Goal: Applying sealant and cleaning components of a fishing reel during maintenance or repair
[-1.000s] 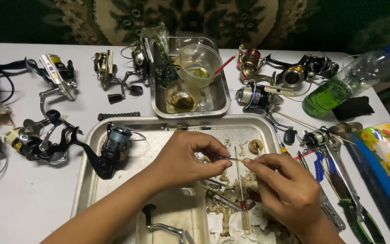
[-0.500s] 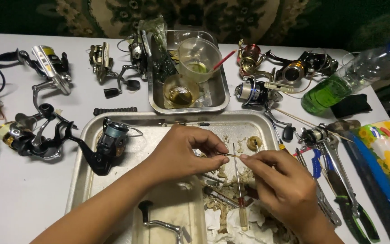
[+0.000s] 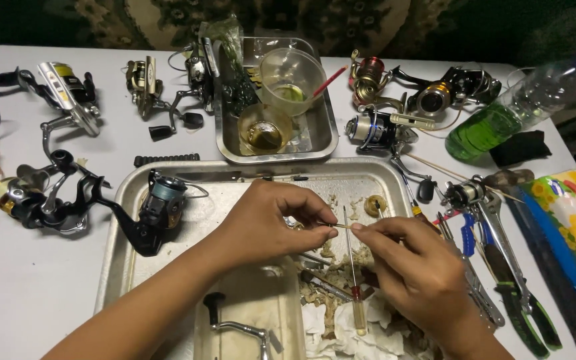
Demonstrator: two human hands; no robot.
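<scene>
My left hand and my right hand meet over a large metal tray. Their fingertips pinch the two ends of a thin wooden stick, and the left fingers also hold a small metal part too hidden to identify. Under the hands lie a slim screwdriver, greasy paper scraps and small reel parts. A dark spinning reel rests in the tray's left half, and a reel handle lies at the tray's near edge.
A smaller steel pan behind holds a clear plastic cup and a dish of oil. Several fishing reels ring the white table. On the right are pliers, a green-liquid bottle and a colourful bag.
The view has shifted slightly, so the scene sits a little lower and further left. Both hands stay together over the tray, still pinching the thin stick.
</scene>
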